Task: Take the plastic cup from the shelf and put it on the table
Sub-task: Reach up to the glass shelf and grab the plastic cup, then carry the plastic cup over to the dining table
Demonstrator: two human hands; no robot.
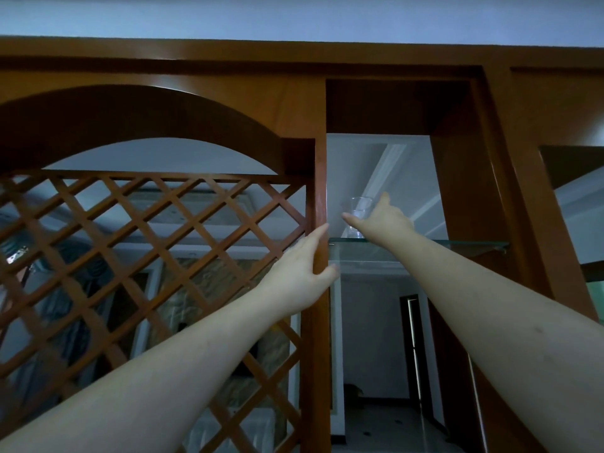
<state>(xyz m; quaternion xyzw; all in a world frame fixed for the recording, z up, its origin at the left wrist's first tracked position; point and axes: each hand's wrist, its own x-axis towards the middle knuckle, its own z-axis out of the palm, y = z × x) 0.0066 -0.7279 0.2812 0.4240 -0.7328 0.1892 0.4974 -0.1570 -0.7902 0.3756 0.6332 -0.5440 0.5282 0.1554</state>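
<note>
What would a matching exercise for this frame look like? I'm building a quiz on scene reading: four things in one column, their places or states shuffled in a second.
Column A
1. plastic cup
2. left hand
3. right hand
4. lattice panel

Column B
a. gripping the wooden post
b. fills the frame under the arch
c. upright on the glass shelf
d. thumb and fingers spread around the cup

Pairs: 1-c, 2-a, 3-d, 4-b
</note>
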